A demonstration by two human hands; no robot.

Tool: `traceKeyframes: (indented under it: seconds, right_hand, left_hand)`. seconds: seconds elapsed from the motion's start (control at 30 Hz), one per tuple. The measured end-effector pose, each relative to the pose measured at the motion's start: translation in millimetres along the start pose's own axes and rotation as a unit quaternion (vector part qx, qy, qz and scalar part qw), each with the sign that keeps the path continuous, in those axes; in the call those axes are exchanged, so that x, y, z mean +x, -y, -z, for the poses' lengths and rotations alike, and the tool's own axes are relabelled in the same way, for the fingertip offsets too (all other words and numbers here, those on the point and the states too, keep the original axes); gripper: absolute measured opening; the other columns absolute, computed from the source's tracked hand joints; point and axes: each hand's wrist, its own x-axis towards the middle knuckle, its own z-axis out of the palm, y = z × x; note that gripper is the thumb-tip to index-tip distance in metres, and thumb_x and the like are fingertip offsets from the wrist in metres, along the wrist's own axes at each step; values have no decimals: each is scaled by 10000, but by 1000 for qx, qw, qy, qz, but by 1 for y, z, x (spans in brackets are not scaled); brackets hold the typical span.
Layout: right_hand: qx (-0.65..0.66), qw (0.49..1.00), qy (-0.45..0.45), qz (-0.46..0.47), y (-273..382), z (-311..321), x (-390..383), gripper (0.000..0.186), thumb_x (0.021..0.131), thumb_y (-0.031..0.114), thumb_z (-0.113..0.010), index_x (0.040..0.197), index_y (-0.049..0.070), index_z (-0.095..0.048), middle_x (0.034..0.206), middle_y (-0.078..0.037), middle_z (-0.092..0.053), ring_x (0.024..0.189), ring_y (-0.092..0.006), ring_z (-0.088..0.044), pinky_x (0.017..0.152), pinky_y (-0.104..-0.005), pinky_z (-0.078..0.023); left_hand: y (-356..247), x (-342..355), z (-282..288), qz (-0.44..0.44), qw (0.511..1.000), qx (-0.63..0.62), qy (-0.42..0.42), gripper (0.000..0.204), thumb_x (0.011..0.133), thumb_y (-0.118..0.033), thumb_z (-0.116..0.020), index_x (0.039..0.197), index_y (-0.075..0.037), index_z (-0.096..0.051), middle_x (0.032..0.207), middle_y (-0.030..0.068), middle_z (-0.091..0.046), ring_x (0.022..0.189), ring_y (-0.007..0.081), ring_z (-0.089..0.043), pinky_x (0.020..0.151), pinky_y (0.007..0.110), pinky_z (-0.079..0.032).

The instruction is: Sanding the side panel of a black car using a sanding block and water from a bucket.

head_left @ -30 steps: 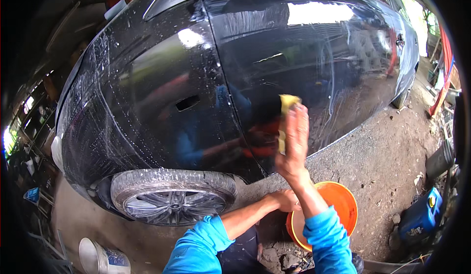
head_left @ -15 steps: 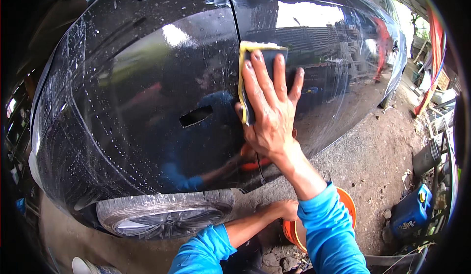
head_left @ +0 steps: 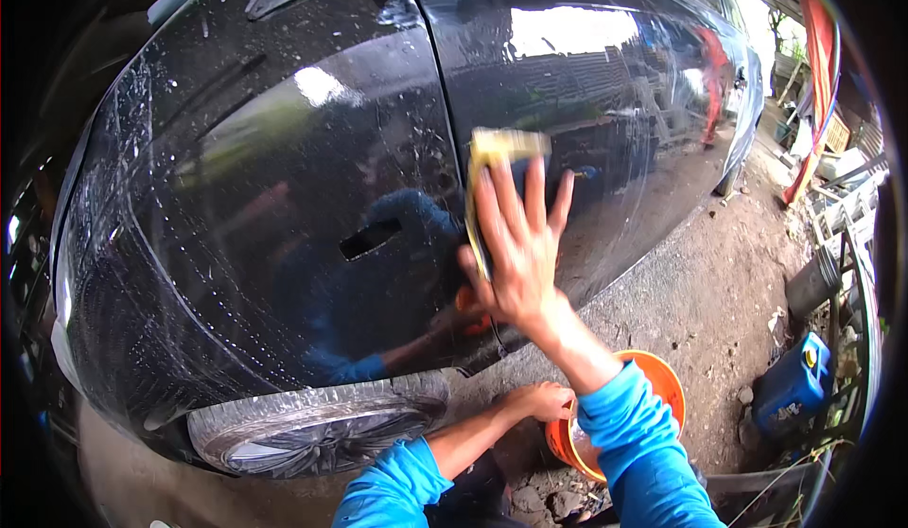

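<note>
1. Watching through the head cam from my end: the right hand (head_left: 518,258) is laid over a yellow-edged sheet (head_left: 511,145), which sits against the side of the black car (head_left: 274,197).

2. Grip check: the right fingers are straight and spread, not wrapped around anything. Looks to me like palm pressure does most of the holding. The thumb sits near the sheet's left edge, but there's too much blur for me to tell if it's pinching.

3. The big relation: the sheet lies right under that hand, with a pale band poking out past the fingertips at the top and a thin strip down the index-finger side. The longer visible side runs roughly along the fingers, up and down the panel with a slight lean.

4. Its left edge is right by the dark seam (head_left: 441,74) between two body panels, so most of the sheet seems to be on the panel to the right. The cut-out slot (head_left: 371,239) is on the other side, apart from the hand.

5. No contest on the nearer hand: the right one is on it. The left hand (head_left: 544,401) is well apart, low down at the rim of the orange bucket (head_left: 662,386). Fingers look curled, but I can't tell if they're clamped on the rim.

6. Also around: a wheel (head_left: 284,419) at lower left, a blue jug (head_left: 793,391) over right.
</note>
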Motion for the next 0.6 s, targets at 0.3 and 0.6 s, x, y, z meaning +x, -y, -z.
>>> traceKeyframes:
  seconds: [0.3,0.6]
  right_hand:
    - [-33,999,-26,-15,6,18,55,651,913,288,-589,1477,16,-409,1562,-171,-361,1487,-425,-206,1148,-676,-26]
    - [35,999,-21,-32,-12,-17,-88,586,845,307,-665,1367,62,-559,1506,-121,-456,1465,-391,-276,1103,-749,-57]
  left_hand:
    - [-34,-10,24,-15,998,-60,12,424,868,-320,-615,1205,-64,-652,1196,231,-659,1136,386,-611,989,464,-475]
    - [-53,-32,62,22,987,-156,11,444,938,-311,-629,1307,-67,-594,1369,156,-567,1277,250,-503,1062,397,-394]
